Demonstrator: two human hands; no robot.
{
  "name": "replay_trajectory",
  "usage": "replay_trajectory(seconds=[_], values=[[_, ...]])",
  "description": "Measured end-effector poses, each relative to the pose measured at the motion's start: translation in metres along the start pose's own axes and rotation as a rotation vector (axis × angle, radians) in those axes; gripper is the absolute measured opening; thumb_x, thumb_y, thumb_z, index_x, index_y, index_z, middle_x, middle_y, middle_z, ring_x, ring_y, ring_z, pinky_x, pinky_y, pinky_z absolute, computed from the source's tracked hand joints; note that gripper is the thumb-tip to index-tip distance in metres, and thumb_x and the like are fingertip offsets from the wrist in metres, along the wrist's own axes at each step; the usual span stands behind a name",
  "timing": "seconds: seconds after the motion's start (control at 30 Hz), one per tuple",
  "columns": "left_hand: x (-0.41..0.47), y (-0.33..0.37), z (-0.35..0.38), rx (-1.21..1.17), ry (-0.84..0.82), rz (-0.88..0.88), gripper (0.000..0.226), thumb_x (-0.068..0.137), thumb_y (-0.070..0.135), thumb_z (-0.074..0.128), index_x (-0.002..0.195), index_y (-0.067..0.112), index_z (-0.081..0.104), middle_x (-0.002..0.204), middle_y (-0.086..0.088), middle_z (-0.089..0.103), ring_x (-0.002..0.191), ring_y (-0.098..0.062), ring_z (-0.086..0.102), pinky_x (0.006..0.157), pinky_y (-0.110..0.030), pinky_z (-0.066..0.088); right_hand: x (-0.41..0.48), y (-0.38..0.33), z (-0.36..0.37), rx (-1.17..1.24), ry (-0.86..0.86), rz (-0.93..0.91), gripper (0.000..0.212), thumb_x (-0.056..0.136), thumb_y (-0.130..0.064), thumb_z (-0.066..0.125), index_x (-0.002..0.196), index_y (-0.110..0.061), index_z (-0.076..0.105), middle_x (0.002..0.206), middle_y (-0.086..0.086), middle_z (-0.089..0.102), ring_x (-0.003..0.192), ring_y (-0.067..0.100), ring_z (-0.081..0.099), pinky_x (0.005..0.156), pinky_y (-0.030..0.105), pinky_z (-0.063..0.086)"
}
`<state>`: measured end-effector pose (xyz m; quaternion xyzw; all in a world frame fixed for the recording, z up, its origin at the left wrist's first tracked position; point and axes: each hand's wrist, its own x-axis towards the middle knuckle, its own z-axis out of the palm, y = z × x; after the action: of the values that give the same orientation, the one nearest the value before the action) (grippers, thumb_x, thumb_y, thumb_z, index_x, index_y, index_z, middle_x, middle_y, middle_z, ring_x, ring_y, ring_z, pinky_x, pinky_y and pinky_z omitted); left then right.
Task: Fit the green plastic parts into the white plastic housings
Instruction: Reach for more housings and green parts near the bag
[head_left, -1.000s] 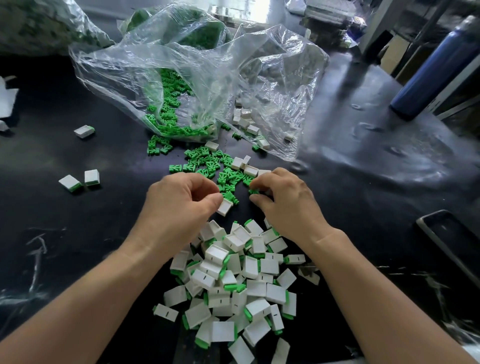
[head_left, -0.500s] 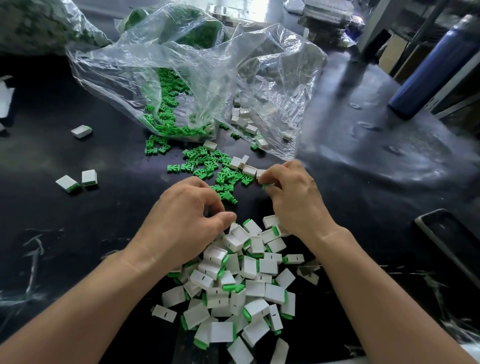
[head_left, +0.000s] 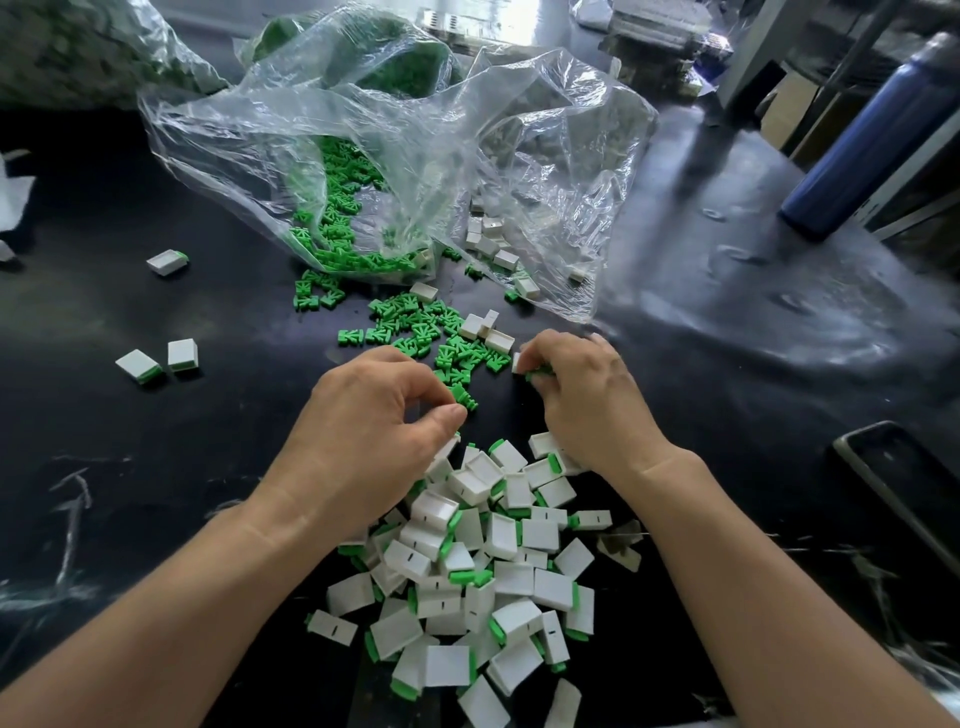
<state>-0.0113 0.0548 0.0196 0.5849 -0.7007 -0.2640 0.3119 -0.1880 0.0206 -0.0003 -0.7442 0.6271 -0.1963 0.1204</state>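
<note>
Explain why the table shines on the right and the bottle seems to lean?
Head view: light from the far side glares off the black table and clear bag; the wide lens likely tilts the blue bottle near the edge; the left hand, right hand and white pile look sharp.

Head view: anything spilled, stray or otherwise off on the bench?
Loose green parts lie scattered on the black table outside the clear bag. A finished piece and a pair sit apart at left, away from the main pile. No damage visible.
</note>
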Motion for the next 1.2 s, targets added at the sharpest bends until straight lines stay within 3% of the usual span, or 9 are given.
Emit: replay_trajectory(seconds=[0.1,0.43,0.5,0.57,0.67,0.83,1.0,1.1,1.2], values=[[-0.001,0.000,0.000,-0.009,-0.008,-0.001,0.009,0.079,0.025,0.069,0.070,0.022,0.069,0.082,0.009,0.059,0.072,-0.003,0.053,0.063,-0.013,0.039,-0.001,-0.001,-0.001,-0.020,-0.023,-0.006,0.018,0.089,-0.001,0.053,0.098,-0.012,0.064,0.110,0.003,0.059,0.105,0.021,0.048,0.086,0.021,0.028],[-0.001,0.000,-0.001,-0.015,-0.016,-0.004,0.011,0.079,0.024,0.069,0.070,0.029,0.066,0.083,0.010,0.060,0.073,-0.003,0.055,0.064,-0.011,0.041,-0.003,-0.005,-0.002,0.056,0.044,-0.054,0.015,0.085,0.006,0.057,0.092,-0.003,0.067,0.109,0.009,0.055,0.096,0.026,0.055,0.086,0.035,0.042],[-0.001,0.001,-0.002,-0.053,-0.010,-0.022,0.008,0.080,0.022,0.069,0.080,0.030,0.068,0.085,0.012,0.060,0.076,0.001,0.056,0.064,-0.007,0.043,-0.005,-0.007,-0.005,0.111,0.071,-0.078,0.015,0.083,0.007,0.058,0.090,-0.002,0.068,0.106,0.010,0.056,0.093,0.023,0.055,0.084,0.025,0.042],[0.000,0.001,-0.002,-0.134,0.005,-0.050,0.023,0.081,0.018,0.069,0.102,0.028,0.069,0.090,0.017,0.060,0.078,0.008,0.057,0.068,-0.001,0.043,-0.009,-0.013,-0.009,0.214,0.082,-0.123,0.014,0.081,0.007,0.061,0.088,-0.002,0.069,0.102,0.007,0.058,0.086,0.014,0.054,0.078,0.009,0.039],[0.002,0.002,-0.002,-0.296,-0.030,-0.090,0.038,0.085,0.012,0.063,0.116,0.034,0.062,0.098,0.015,0.065,0.081,-0.002,0.063,0.076,-0.013,0.051,-0.019,-0.027,-0.012,0.374,0.038,-0.243,0.015,0.077,0.009,0.064,0.085,-0.002,0.070,0.095,0.000,0.056,0.081,0.007,0.056,0.078,0.008,0.043],[0.001,0.004,-0.004,-0.489,-0.056,-0.075,0.032,0.085,0.001,0.060,0.090,0.032,0.069,0.079,0.011,0.073,0.069,-0.004,0.067,0.067,-0.017,0.055,-0.028,-0.039,-0.012,0.481,-0.003,-0.306,0.015,0.076,0.008,0.064,0.084,-0.002,0.071,0.094,-0.004,0.056,0.090,0.010,0.058,0.083,0.021,0.048],[0.003,0.006,-0.007,-0.656,-0.016,-0.123,0.034,0.079,-0.006,0.062,0.086,0.027,0.068,0.076,-0.005,0.072,0.062,-0.010,0.068,0.058,-0.018,0.055,-0.024,-0.036,-0.018,0.672,-0.012,-0.103,0.025,0.082,0.005,0.062,0.080,-0.020,0.064,0.089,0.001,0.068,0.085,0.018,0.065,0.083,0.036,0.053],[0.003,0.008,-0.007,-0.748,-0.046,-0.161,0.036,0.077,-0.011,0.061,0.086,0.023,0.069,0.078,-0.007,0.070,0.066,-0.013,0.069,0.060,-0.017,0.054,-0.020,-0.030,-0.025,0.809,-0.005,0.007,0.026,0.085,0.001,0.060,0.081,-0.024,0.064,0.077,-0.005,0.066,0.070,0.011,0.067,0.072,0.024,0.054],[0.003,0.009,-0.007,-0.732,-0.063,-0.174,0.033,0.074,-0.012,0.064,0.079,0.021,0.070,0.074,-0.006,0.073,0.068,-0.015,0.069,0.068,-0.025,0.058,-0.020,-0.031,-0.027,0.898,-0.022,0.011,0.030,0.083,0.008,0.058,0.089,-0.022,0.062,0.077,0.000,0.064,0.067,0.009,0.066,0.067,0.016,0.051]])
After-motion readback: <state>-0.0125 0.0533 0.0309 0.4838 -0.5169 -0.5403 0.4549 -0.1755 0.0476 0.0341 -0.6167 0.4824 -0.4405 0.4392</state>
